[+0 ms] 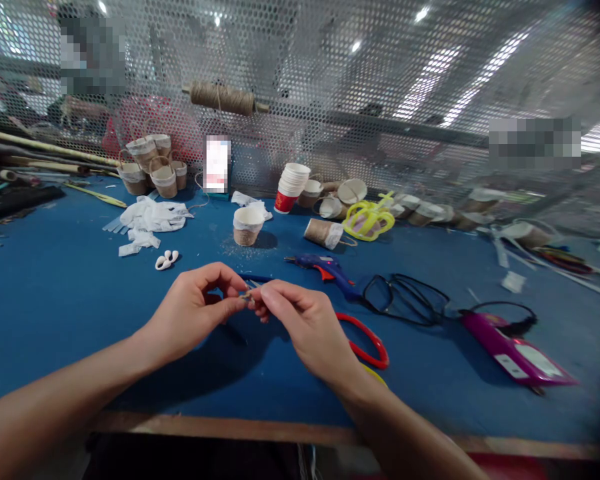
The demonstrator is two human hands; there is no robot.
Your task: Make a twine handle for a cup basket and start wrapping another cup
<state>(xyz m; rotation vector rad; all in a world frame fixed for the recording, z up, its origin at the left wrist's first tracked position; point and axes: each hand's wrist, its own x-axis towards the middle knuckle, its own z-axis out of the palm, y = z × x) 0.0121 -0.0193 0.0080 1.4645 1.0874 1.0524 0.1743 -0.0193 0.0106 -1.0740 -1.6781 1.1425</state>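
My left hand [193, 312] and my right hand [313, 327] meet over the near middle of the table. Both are closed in a pinch on a short bit of tan twine [248, 295], mostly covered by the fingertips. Just beyond them stands a small twine-wrapped cup [247, 230] with a white lace rim, upright. Red-handled scissors [370, 340] lie partly hidden under my right hand and forearm. A blue glue gun [325, 265] rests on its side past the right hand, its nozzle pointing left.
Left of the cup lie white lace strips [153, 217] and a white twisted piece [167, 260]. Finished baskets [164, 179] stand behind. Stacked paper cups [291, 188], a wrapped cup on its side [324, 233] and yellow loops [367, 221] sit farther right. A black cord [405, 300] joins a purple power strip [517, 350].
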